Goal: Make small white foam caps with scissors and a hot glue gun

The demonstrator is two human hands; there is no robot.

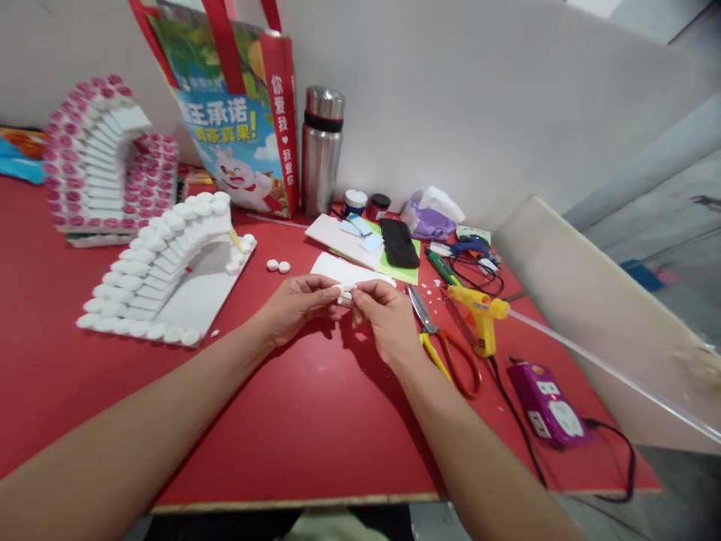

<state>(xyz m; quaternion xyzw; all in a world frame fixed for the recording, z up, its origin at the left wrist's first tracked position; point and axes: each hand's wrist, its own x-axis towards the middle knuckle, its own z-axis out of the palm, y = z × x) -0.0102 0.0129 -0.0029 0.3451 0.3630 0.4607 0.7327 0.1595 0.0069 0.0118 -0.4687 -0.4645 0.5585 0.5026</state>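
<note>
2 hands closed: your left hand [301,304] and right hand [388,315] pinching small white piece [345,297], frame centre. White model [169,263], frame left: curved edge [129,267] disc-lined, base [206,289] mostly bare, likely part-done. 2 loose discs [285,267], left of centre, seemingly unused.

On the red table [315,421], a steel bottle [322,154] stood beside a printed bag [242,128], with two jars [354,203] nearby and a purple tissue pack [428,222] farther right.
</note>
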